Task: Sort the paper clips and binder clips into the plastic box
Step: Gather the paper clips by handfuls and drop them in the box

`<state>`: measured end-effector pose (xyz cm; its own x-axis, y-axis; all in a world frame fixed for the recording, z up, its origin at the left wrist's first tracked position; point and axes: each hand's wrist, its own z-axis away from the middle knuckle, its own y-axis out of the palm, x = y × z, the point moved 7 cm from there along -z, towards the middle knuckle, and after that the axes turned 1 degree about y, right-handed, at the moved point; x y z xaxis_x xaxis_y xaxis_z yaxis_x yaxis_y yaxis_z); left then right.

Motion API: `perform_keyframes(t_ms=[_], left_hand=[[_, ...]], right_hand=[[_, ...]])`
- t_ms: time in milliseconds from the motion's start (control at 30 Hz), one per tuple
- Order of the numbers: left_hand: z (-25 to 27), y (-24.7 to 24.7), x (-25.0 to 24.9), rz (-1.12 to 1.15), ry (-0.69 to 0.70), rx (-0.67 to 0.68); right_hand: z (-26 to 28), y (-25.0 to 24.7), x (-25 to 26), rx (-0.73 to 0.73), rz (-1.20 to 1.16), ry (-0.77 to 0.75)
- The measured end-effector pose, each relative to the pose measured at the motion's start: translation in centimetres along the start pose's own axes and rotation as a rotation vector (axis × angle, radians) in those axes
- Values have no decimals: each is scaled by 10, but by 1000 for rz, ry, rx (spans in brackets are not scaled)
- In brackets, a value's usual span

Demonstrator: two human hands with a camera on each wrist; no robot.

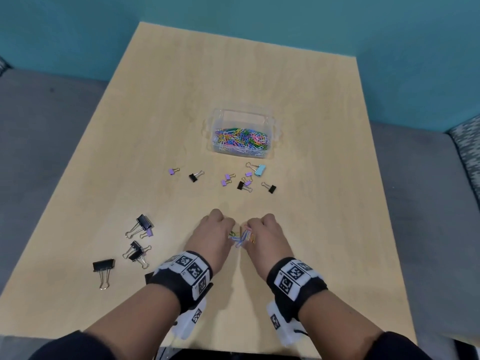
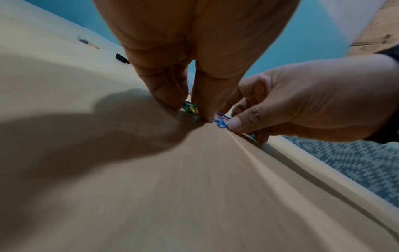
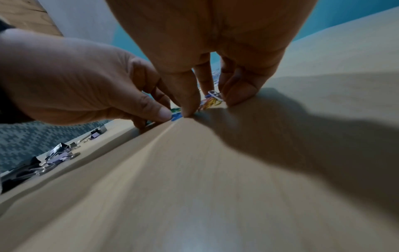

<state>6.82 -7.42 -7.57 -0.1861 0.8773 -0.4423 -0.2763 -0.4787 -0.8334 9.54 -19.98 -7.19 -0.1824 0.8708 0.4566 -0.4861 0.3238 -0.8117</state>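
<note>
Hands [image 1: 241, 229] (both curled) on paper clips [image 1: 242, 236]

One plastic box [image 1: 240, 118], seven purple binder clips [image 1: 173, 171], two hands [image 1: 215, 231]

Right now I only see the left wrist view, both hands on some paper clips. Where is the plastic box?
Observer: Farther up the table, beyond the loose paper clips that the left hand and right hand pinch, stands the plastic box, open.
Operator: What is in it?
Observer: A heap of coloured paper clips; no binder clips that I can see.
Operator: Where are those?
Observer: Small binder clips lie just before the box; large black binder clips lie near the table's left edge.
</note>
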Motion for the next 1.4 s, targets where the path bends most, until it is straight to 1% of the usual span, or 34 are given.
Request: perform_keyframes(t_ms=[100, 200, 333, 567, 700, 867, 967, 1033, 1100, 1200, 1267, 1333, 1400], left_hand=[[-5, -1, -2, -11, 0, -13], [-8, -2, -4, -54, 7, 3], [-12, -1, -4, -55, -6, 26], [-20, -8, -8, -25, -90, 102], [-19, -10, -12, -32, -98, 119], [-18, -7, -13, -58, -53, 128], [-17, -8, -14, -33, -42, 130], [-17, -9, -10, 34, -53, 133], [-18, -10, 0, 188, -117, 117], [-18, -14, 22, 592, -301, 38], [-20, -24, 31, 838, -381, 10], [-30, -44, 37, 935, -387, -38], [-48, -73, 36, 952, -349, -103]], right_hand=[[-6, 1, 3, 12, 36, 2], [-11, -1, 4, 40, 96, -10], [-16, -5, 7, 73, 140, -10], [-21, -9, 17, 131, 219, -19], [-22, -8, 19, 131, 215, -40], [-17, -12, 15, 111, 206, -78], [-20, -11, 8, 108, 163, -68], [-23, -11, 2, 102, 94, -41], [-24, -15, -9, 79, -69, 12], [-23, -22, -28, 76, -428, 178], [-27, -32, -32, 68, -634, 245], [-39, -55, -27, 18, -741, 239], [-57, -89, -15, -53, -763, 179]])
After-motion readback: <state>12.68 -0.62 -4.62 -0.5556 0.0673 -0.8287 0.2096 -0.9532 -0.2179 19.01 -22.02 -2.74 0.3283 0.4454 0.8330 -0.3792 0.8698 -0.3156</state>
